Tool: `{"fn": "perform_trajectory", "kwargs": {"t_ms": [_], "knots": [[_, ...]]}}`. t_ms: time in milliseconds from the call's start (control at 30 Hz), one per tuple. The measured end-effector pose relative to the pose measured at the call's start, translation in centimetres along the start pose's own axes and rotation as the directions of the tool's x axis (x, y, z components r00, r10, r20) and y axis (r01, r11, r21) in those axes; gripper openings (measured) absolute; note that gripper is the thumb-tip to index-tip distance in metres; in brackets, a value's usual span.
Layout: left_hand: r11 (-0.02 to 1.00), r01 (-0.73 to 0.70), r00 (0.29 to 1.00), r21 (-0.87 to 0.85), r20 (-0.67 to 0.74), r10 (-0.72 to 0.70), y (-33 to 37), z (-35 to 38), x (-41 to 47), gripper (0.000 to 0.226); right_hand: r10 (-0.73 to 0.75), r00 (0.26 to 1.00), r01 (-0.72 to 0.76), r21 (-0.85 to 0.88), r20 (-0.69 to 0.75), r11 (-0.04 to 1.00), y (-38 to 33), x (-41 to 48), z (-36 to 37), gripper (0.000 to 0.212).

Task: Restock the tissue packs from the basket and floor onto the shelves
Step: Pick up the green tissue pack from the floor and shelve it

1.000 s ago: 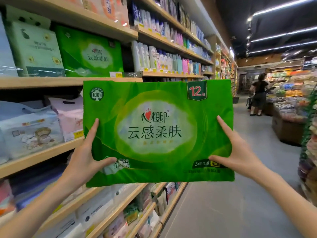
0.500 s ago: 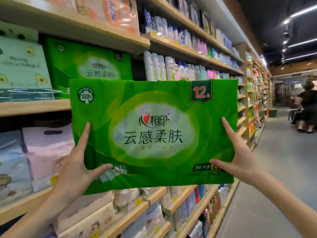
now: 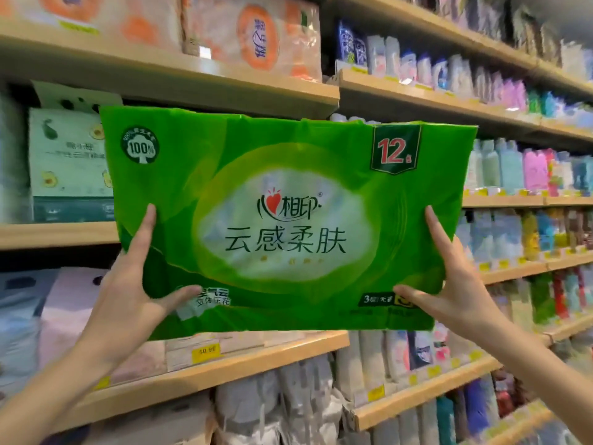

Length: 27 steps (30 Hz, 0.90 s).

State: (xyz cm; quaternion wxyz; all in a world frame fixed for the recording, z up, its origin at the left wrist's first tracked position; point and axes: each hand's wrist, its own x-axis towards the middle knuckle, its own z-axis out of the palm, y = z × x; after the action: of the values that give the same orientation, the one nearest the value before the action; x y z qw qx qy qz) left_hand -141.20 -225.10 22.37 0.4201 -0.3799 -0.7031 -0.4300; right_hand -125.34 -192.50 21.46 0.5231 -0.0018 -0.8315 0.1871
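Note:
A large green tissue pack with a white oval label and a "12" badge fills the middle of the view, held upright in front of the wooden shelves. My left hand grips its lower left edge, thumb on the front. My right hand grips its lower right edge the same way. The pack hides the shelf space straight behind it. The wooden shelf board level with the pack's middle shows to its left.
A pale green tissue box stands on that shelf at the left. Orange-printed packs sit on the shelf above. Pink and blue packs lie below left. Rows of small colourful packs fill the shelves at right.
My view has turned left to face the shelves; the aisle and the person in it are out of sight. The green pack, still in both hands, has come closer to the shelves.

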Motion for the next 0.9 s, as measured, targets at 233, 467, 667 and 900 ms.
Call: {"fn": "perform_trajectory", "kwargs": {"t_ms": [233,467,667,900], "knots": [[0.982,-0.136,0.984,0.127,-0.097,0.149,-0.7,-0.9,4.8,0.112,-0.125,0.986,0.136,0.102,-0.106,0.985,1.5,7.0,3.9,0.123],[0.919,-0.239,0.929,0.312,-0.201,0.31,-3.3,-1.4,9.8,0.111,-0.247,0.946,0.28,0.146,-0.21,0.949,1.6,13.3,6.8,0.122],[0.91,-0.246,0.899,0.334,-0.272,0.343,-4.6,-1.3,14.5,0.112,-0.336,0.894,0.388,0.136,-0.297,0.912,1.5,19.0,7.7,0.12],[0.879,-0.242,0.869,0.41,-0.312,0.384,-7.1,-0.6,19.7,0.112,-0.374,0.849,0.434,0.09,-0.372,0.896,1.9,24.1,9.4,0.114]]}}
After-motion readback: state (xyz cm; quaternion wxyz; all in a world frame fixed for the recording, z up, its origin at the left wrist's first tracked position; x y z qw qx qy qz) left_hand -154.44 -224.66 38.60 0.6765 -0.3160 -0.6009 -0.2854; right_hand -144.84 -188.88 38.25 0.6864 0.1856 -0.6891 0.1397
